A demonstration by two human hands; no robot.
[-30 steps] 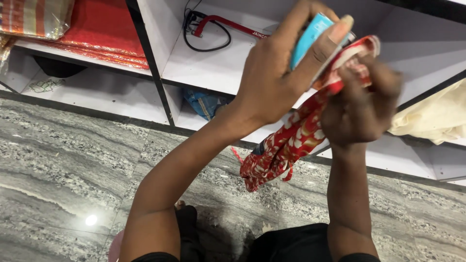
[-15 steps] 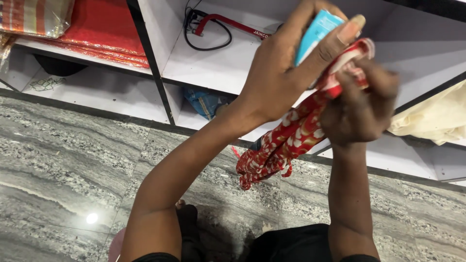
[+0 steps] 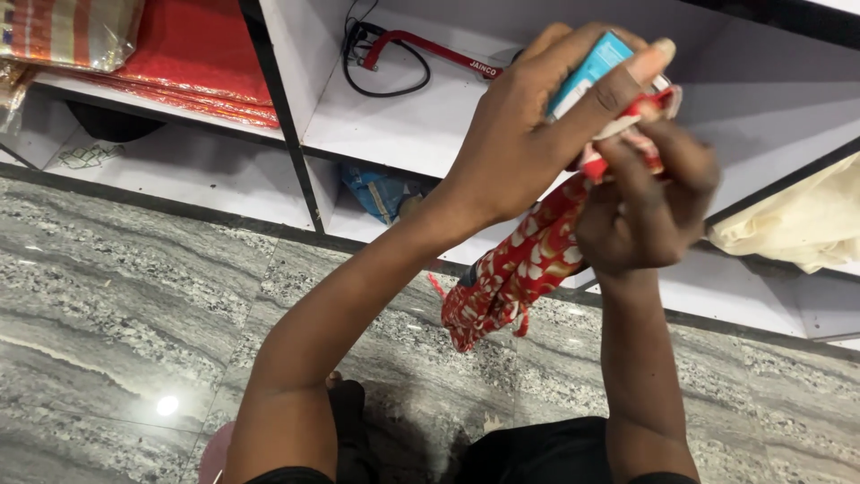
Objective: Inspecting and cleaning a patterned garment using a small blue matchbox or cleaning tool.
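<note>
In the upper right of the frame, the left hand [image 3: 528, 125] is closed around a small light-blue box [image 3: 587, 72], fingers wrapped over its top and the thumb stretched across toward the right. Just beside and touching it, the right hand [image 3: 647, 202] is clenched on the upper end of a red cloth pouch with a white pattern [image 3: 528, 264], gripping the gathered mouth of the pouch right below the box. The rest of the pouch hangs down and to the left toward the middle of the frame, its lower end loose above the grey marbled floor [image 3: 107, 296]. Behind the hands runs a white shelf unit with black edges [image 3: 412, 125]. In its upper middle compartment lie a red-framed hacksaw [image 3: 430, 49] and a black cable [image 3: 372, 76]. Folded red fabric [image 3: 193, 54] is stacked at the upper left, a blue packet [image 3: 381, 193] sits in the lower compartment left of the forearm, and cream cloth [image 3: 797, 224] lies at the right edge.
</note>
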